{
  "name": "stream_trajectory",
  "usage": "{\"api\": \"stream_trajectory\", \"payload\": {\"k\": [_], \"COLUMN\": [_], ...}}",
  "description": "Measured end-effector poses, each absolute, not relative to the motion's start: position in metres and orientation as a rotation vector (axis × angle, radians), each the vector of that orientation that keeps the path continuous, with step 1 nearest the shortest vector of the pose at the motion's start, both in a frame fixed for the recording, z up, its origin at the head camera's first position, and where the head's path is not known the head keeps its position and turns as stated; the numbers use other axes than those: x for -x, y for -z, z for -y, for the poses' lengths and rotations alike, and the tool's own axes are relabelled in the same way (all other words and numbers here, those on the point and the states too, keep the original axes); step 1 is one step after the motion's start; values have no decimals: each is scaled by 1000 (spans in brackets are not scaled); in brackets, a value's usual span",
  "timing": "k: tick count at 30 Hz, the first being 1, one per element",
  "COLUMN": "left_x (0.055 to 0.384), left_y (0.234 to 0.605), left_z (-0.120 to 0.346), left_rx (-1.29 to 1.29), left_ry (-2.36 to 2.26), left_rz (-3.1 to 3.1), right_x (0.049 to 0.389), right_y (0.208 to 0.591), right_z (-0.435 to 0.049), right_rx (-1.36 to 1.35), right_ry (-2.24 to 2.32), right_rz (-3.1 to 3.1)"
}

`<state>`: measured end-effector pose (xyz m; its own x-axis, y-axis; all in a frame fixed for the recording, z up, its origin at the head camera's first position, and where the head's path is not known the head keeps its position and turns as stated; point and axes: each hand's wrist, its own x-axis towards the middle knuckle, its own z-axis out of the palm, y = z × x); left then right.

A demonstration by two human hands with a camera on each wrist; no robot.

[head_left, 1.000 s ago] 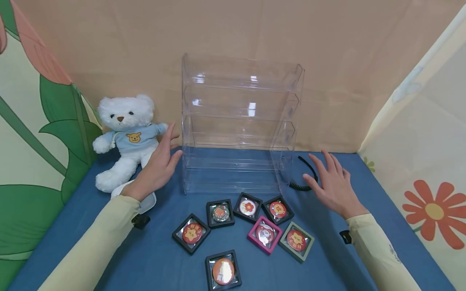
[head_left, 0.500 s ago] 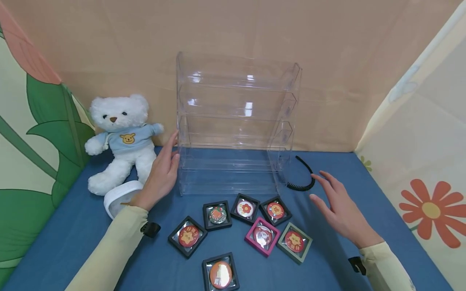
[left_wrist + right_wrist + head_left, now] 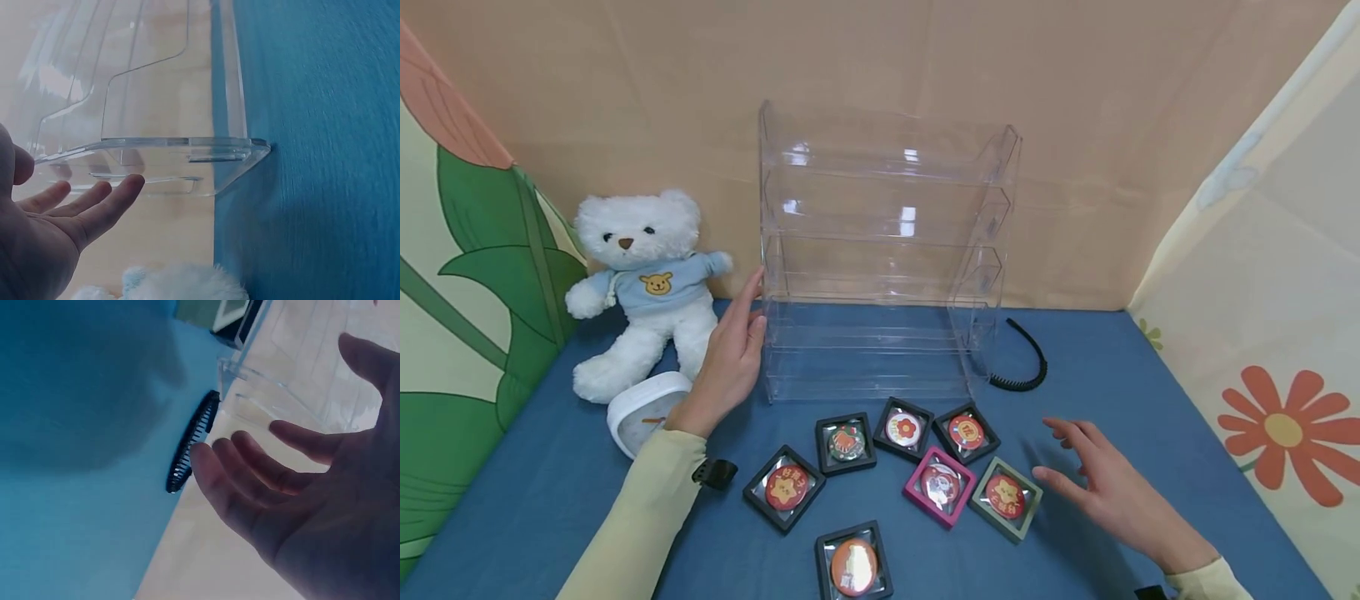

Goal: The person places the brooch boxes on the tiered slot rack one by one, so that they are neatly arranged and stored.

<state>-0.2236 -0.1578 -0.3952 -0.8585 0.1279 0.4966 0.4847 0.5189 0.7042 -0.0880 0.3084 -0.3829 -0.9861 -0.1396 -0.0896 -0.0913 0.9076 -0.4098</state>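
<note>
before one clear rack (image 3: pixel 883 258) lie seven framed badges (image 3: pixel 940 486); left hand (image 3: pixel 727 362) beside it, right hand (image 3: pixel 1112 493) before it, both loosely spread.

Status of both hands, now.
Left hand: open, holding nothing, at the side of the clear rack; contact can't be told.
Right hand: open, holding nothing, near the green-framed case.
</note>
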Motion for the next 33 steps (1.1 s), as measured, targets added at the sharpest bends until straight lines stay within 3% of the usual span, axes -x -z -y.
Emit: {"api": "stream_trajectory", "payload": {"k": [33], "left_x": [223], "left_y": [393], "left_z": [156], "left_rx": [486], "left_ry": [1329], "left_rz": [2378], "right_x": [59], "right_y": [418], "right_z": [-292], "right_rx": [-61], "right_ry": [509], "right_rz": [-2705]}}
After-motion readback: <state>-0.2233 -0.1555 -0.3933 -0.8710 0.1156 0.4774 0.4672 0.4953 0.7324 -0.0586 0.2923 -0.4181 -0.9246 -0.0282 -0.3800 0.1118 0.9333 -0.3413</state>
